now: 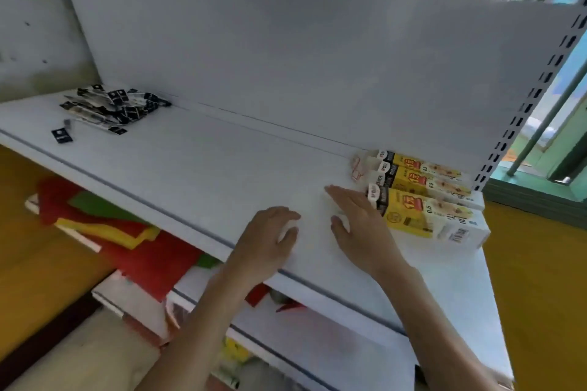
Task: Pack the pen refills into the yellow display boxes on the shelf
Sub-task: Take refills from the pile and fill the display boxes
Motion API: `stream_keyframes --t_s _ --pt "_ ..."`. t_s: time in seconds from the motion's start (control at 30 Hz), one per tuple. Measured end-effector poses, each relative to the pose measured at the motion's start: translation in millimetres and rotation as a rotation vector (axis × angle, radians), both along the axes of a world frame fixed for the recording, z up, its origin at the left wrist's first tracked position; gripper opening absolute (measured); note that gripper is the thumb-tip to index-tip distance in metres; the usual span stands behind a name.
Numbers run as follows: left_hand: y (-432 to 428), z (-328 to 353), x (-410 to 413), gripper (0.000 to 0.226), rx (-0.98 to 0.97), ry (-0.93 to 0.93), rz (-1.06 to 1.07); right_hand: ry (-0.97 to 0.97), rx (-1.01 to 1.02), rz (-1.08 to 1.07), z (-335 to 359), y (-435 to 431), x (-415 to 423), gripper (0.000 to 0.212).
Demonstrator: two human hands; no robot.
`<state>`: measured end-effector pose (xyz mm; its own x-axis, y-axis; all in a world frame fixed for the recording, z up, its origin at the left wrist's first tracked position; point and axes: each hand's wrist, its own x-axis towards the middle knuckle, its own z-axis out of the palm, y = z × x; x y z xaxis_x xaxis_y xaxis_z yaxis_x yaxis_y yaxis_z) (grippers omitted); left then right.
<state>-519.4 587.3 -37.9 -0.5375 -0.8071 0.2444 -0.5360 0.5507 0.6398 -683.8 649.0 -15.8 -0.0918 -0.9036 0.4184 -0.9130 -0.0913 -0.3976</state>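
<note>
Reaching for the nearest yellow box (422,216) looks like the step in hand, and it will go best if the box is freed and opened before any refills are fetched. Three such boxes lie on their sides in a close row at the right of the frame, on the white shelf (190,162).

The right hand (355,222) lies flat with its fingers straight, its far edge at or against the dark end of the nearest box; it grips nothing. The left hand (266,241), at lower centre, rests on the shelf with fingers loosely bent and seems to hold nothing either.

The pen refills (111,108) sit in a loose heap at the upper left, well apart from the boxes, with one stray packet (61,135) just in front of the heap.

Sliding the box toward the middle of the frame would shorten the carry. Steady it with one hand while the other feeds in packets, all turned the same way. Whether its end flap is already open cannot be told.
</note>
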Motion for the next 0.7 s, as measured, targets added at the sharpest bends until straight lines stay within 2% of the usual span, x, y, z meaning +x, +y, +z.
stream_keyframes --t_s 0.13,0.2,0.3,0.4,0.47,0.53,0.7 --pt "14.7 -16.8 107.4 0.033 -0.087 0.048 0.311 -0.029 -0.002 0.194 -14.6 -18.1 104.7 0.049" --pt "29.4 -35.5 174.0 0.032 -0.054 0.016 0.509 -0.058 0.007 0.302 -25.9 -22.3 168.9 0.048" --pt "59.8 -68.7 262.7 0.026 0.204 -0.108 0.597 0.007 0.136 0.427 -51.5 -22.3 255.9 0.045" --pt "96.6 -94.9 331.1 0.042 0.718 -0.433 0.565 0.218 0.557 0.467 -98.2 -27.5 321.6 0.033" --pt "120.2 -110.5 369.2 0.049 0.949 -0.524 0.554 0.27 0.819 0.529 -127.8 -29.3 358.5 0.031" --pt "140.8 -121.8 402.4 0.046 1.007 -0.521 0.613 0.285 0.963 0.574 -145.9 -27.8 389.0 0.033" --pt "167.3 -136.4 459.0 0.049 1.084 -0.446 0.743 0.405 1.069 0.694 -186.3 -37.9 454.3 0.036"
